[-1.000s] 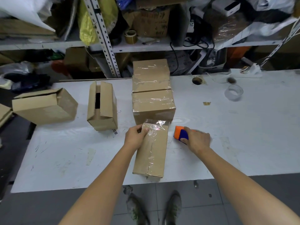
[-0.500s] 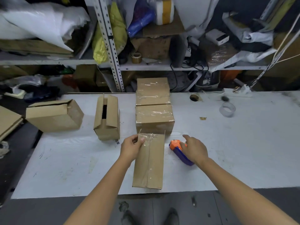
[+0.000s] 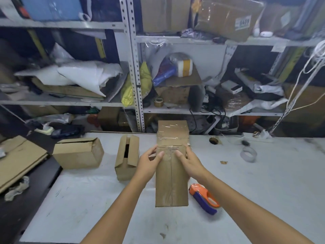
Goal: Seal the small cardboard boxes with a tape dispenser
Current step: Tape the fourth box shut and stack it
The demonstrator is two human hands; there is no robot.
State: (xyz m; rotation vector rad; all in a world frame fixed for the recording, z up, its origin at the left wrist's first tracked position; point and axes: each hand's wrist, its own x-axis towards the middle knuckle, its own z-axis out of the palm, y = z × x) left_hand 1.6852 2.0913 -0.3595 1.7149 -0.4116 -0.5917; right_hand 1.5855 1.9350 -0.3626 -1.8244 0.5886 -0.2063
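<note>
Left hand (image 3: 149, 162) and right hand (image 3: 190, 162) clamp the taped box (image 3: 171, 184); right fingertips hidden.

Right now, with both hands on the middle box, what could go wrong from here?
1. The left hand and right hand hold the box only at its far end, so the near end may sag or slip.
2. The tape dispenser lies right beside its near corner; swinging the box could knock it.
3. Pushed forward, it might shove the sealed box toward the back edge of the table.
</note>
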